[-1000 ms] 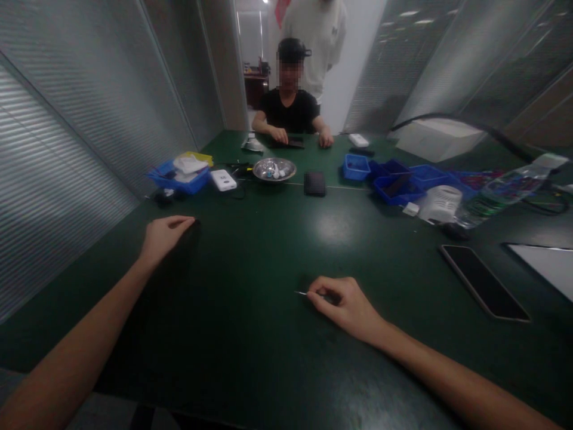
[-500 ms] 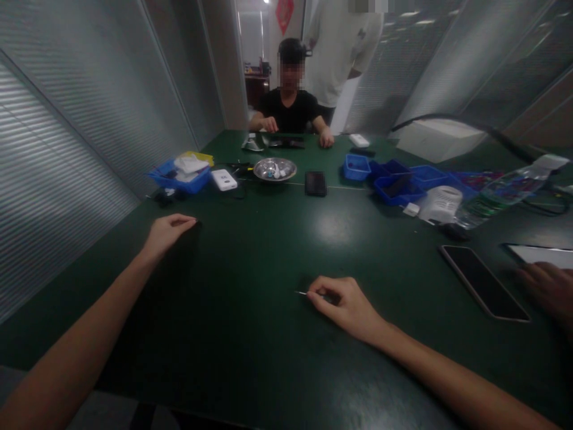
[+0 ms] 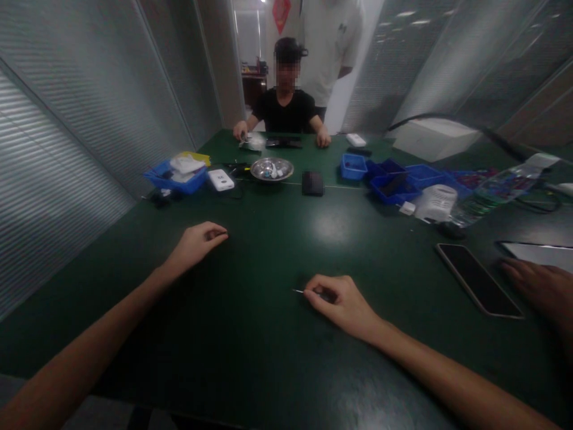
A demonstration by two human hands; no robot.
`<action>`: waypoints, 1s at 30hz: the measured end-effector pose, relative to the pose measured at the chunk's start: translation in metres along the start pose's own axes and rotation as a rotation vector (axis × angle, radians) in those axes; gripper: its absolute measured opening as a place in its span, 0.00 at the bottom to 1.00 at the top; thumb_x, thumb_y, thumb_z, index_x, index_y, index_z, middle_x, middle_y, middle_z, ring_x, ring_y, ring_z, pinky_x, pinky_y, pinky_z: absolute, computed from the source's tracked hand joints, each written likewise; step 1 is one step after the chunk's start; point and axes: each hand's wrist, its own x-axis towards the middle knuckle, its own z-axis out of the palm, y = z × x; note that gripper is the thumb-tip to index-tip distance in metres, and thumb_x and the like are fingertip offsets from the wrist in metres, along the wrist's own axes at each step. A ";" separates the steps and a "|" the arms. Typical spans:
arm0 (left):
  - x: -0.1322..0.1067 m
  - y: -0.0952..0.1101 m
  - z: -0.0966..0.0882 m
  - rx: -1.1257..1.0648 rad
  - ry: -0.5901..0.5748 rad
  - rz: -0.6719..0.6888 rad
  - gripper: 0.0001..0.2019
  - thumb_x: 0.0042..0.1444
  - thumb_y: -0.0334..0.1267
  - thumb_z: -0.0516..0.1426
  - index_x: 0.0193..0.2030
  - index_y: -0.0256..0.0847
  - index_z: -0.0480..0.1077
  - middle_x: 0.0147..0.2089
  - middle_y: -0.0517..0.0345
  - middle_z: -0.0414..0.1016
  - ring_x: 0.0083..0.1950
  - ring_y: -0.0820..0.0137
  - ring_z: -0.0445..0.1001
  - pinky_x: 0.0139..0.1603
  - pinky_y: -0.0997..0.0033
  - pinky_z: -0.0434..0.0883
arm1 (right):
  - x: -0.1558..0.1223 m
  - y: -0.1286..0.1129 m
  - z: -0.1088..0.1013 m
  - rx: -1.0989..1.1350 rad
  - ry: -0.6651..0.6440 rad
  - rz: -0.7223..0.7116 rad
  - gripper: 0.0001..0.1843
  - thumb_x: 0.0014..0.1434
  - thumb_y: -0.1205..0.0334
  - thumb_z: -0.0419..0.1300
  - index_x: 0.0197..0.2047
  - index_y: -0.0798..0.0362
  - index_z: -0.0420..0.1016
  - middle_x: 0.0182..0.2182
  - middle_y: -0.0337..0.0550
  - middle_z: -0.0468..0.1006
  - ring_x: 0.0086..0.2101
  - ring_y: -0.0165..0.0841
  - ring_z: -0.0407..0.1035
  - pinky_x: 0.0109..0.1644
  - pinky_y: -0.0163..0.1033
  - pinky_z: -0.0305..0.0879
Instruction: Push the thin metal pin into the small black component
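Note:
My left hand [image 3: 200,242] hovers over the left middle of the green table [image 3: 250,334], thumb and fingers pinched together. If anything is between those fingertips, it is too small and dark to make out. Nearer to me, my right hand [image 3: 338,301] is closed around a slim tool with a thin metal tip [image 3: 298,291]. That tip points left, and a dark part of the tool shows inside the curled fingers. Its exact kind is hidden by the hand.
A metal dish [image 3: 272,170] with small white items stands ahead, beside a white power bank [image 3: 221,180] and a black square object [image 3: 313,183]. Blue trays [image 3: 353,167], a plastic bottle [image 3: 496,191] and a phone [image 3: 478,279] lie right. Another person's hand [image 3: 537,278] rests at far right.
My left hand has moved right and slightly toward me, still pinched. My right hand has hardly moved. Across the table, the seated person's hand has shifted to a clear plastic bag.

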 end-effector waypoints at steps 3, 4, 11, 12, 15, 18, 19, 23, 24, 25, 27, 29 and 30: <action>-0.015 0.058 0.035 -0.101 -0.186 0.244 0.13 0.66 0.46 0.59 0.52 0.43 0.78 0.47 0.52 0.78 0.43 0.65 0.75 0.42 0.66 0.72 | 0.001 -0.001 -0.001 0.000 0.016 0.006 0.14 0.69 0.53 0.58 0.39 0.52 0.80 0.26 0.36 0.77 0.25 0.28 0.66 0.29 0.34 0.57; -0.021 0.076 0.047 -0.140 -0.228 0.324 0.12 0.67 0.43 0.58 0.52 0.44 0.78 0.50 0.53 0.77 0.46 0.65 0.75 0.45 0.66 0.72 | 0.002 -0.001 -0.001 0.000 0.023 0.009 0.14 0.69 0.54 0.58 0.39 0.52 0.80 0.26 0.36 0.77 0.25 0.28 0.66 0.29 0.34 0.57; -0.046 0.128 0.090 -0.236 -0.296 0.494 0.11 0.69 0.37 0.58 0.55 0.42 0.74 0.52 0.52 0.76 0.55 0.63 0.72 0.58 0.60 0.69 | 0.005 -0.001 -0.001 0.001 0.069 0.032 0.13 0.68 0.55 0.59 0.37 0.52 0.80 0.25 0.35 0.75 0.25 0.29 0.65 0.30 0.34 0.57; -0.046 0.127 0.090 -0.247 -0.296 0.483 0.11 0.68 0.37 0.59 0.55 0.43 0.74 0.51 0.52 0.76 0.54 0.63 0.72 0.57 0.60 0.69 | 0.006 -0.001 -0.001 -0.001 0.066 0.039 0.13 0.68 0.55 0.59 0.36 0.52 0.80 0.25 0.35 0.75 0.25 0.29 0.65 0.30 0.34 0.57; -0.046 0.122 0.089 -0.288 -0.295 0.457 0.09 0.67 0.37 0.60 0.53 0.43 0.75 0.49 0.53 0.76 0.51 0.63 0.72 0.54 0.61 0.70 | 0.007 -0.001 -0.003 -0.005 0.055 0.056 0.13 0.67 0.56 0.59 0.36 0.52 0.80 0.25 0.36 0.76 0.25 0.29 0.66 0.29 0.35 0.58; -0.046 0.122 0.088 -0.302 -0.271 0.433 0.07 0.66 0.37 0.61 0.50 0.42 0.75 0.48 0.53 0.76 0.50 0.63 0.73 0.51 0.62 0.71 | 0.007 0.000 -0.006 -0.006 0.052 0.070 0.13 0.67 0.56 0.59 0.35 0.52 0.81 0.24 0.36 0.76 0.24 0.29 0.66 0.28 0.34 0.58; -0.046 0.122 0.088 -0.298 -0.258 0.422 0.07 0.65 0.36 0.61 0.49 0.42 0.75 0.47 0.53 0.76 0.49 0.64 0.72 0.50 0.63 0.71 | 0.007 -0.001 -0.007 -0.006 0.048 0.081 0.13 0.66 0.56 0.59 0.34 0.52 0.81 0.23 0.36 0.75 0.23 0.29 0.66 0.28 0.34 0.58; -0.047 0.126 0.087 -0.264 -0.247 0.395 0.06 0.64 0.35 0.62 0.47 0.41 0.74 0.46 0.55 0.75 0.47 0.65 0.72 0.49 0.63 0.70 | 0.008 -0.003 -0.011 0.004 0.001 0.129 0.13 0.66 0.56 0.59 0.34 0.52 0.80 0.22 0.36 0.75 0.21 0.28 0.65 0.26 0.33 0.58; -0.047 0.126 0.087 -0.259 -0.254 0.394 0.06 0.64 0.35 0.62 0.47 0.41 0.74 0.46 0.55 0.75 0.47 0.65 0.72 0.49 0.63 0.70 | 0.008 -0.004 -0.011 0.006 -0.008 0.131 0.13 0.66 0.56 0.59 0.34 0.52 0.80 0.22 0.36 0.75 0.21 0.28 0.65 0.25 0.33 0.58; -0.047 0.126 0.087 -0.255 -0.260 0.394 0.06 0.64 0.35 0.62 0.47 0.41 0.74 0.46 0.55 0.75 0.47 0.65 0.72 0.49 0.63 0.70 | 0.009 -0.004 -0.011 0.004 -0.013 0.129 0.13 0.66 0.56 0.59 0.34 0.52 0.80 0.22 0.36 0.76 0.20 0.28 0.65 0.25 0.33 0.57; -0.047 0.125 0.087 -0.253 -0.265 0.398 0.06 0.64 0.36 0.62 0.47 0.41 0.75 0.46 0.55 0.75 0.48 0.65 0.71 0.50 0.63 0.70 | 0.010 -0.003 -0.008 -0.009 -0.007 0.117 0.13 0.66 0.57 0.59 0.34 0.52 0.81 0.23 0.36 0.76 0.21 0.28 0.65 0.26 0.33 0.58; -0.047 0.124 0.088 -0.254 -0.266 0.406 0.06 0.64 0.36 0.62 0.47 0.42 0.75 0.46 0.55 0.75 0.48 0.64 0.72 0.51 0.62 0.69 | 0.011 -0.002 -0.005 -0.028 0.000 0.100 0.13 0.66 0.57 0.59 0.34 0.52 0.81 0.23 0.36 0.76 0.23 0.29 0.66 0.28 0.34 0.58; -0.047 0.123 0.088 -0.253 -0.269 0.414 0.07 0.64 0.36 0.62 0.48 0.42 0.75 0.47 0.55 0.75 0.49 0.64 0.72 0.52 0.62 0.69 | 0.012 -0.002 -0.003 -0.034 0.002 0.089 0.13 0.66 0.57 0.59 0.34 0.52 0.81 0.23 0.36 0.76 0.23 0.29 0.66 0.28 0.34 0.58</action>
